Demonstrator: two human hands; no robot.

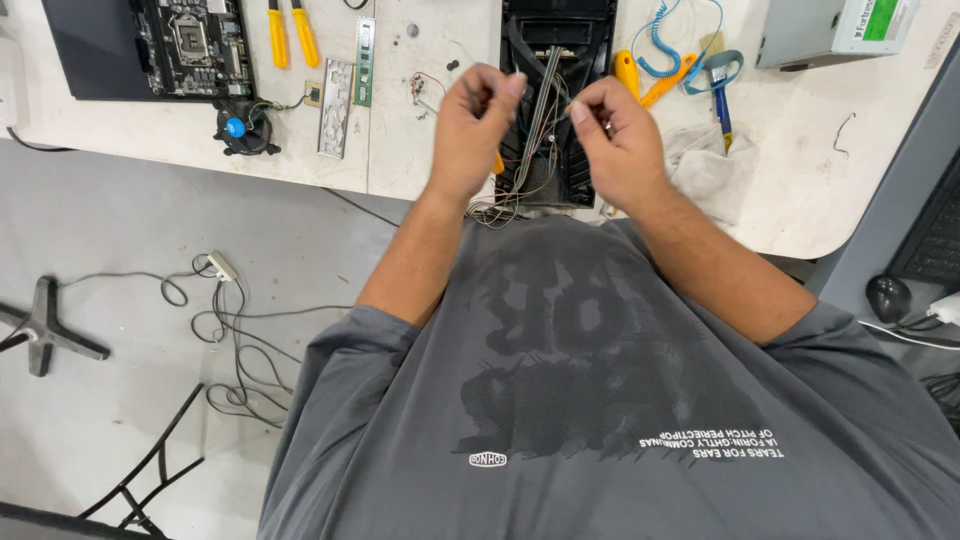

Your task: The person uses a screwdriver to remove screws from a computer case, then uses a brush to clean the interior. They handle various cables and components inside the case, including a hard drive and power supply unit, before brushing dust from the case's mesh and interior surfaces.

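Left hand (470, 135), right hand (618, 140) pinch wire bundle (541, 105) over black case (556, 40)

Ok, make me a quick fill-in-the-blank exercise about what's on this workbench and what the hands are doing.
1. Both hands, the left hand and the right hand, pinch thin ____ above the black computer case.
2. The pliers left of the RAM stick have ____ handles.
3. The motherboard lies at the table's far ____ side.
4. The cooler fan has a ____ centre.

Missing words: wires; yellow; left; blue
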